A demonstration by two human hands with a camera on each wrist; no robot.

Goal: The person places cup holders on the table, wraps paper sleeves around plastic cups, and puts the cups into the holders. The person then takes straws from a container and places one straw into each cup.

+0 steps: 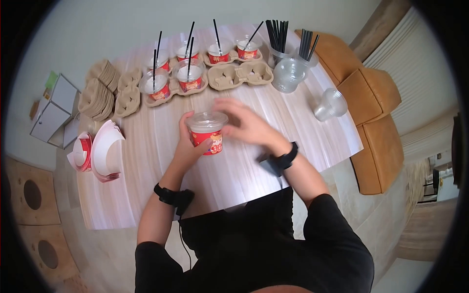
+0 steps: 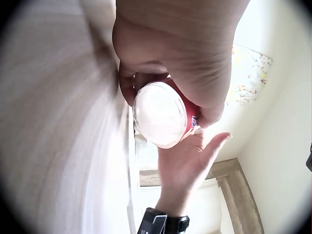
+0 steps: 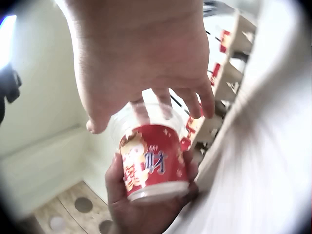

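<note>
A clear plastic cup with a red printed sleeve (image 1: 207,138) and a clear lid is gripped by the left hand (image 1: 187,148), thumb across its front. In the left wrist view the cup's pale round base (image 2: 160,115) faces the camera, with the left hand (image 2: 180,53) curled round its side. The right hand (image 1: 249,123) is beside the lid, fingers extended; in the right wrist view that hand (image 3: 141,58) spreads over the cup's top (image 3: 156,158). Whether its fingers touch the lid cannot be told.
Cardboard carriers (image 1: 225,78) along the back hold several red-sleeved cups with black straws. Stacked carriers (image 1: 97,97) and pink-edged paper sleeves (image 1: 106,151) lie left. Straws (image 1: 277,36), stacked clear cups (image 1: 287,75) and clear lids (image 1: 331,104) stand right.
</note>
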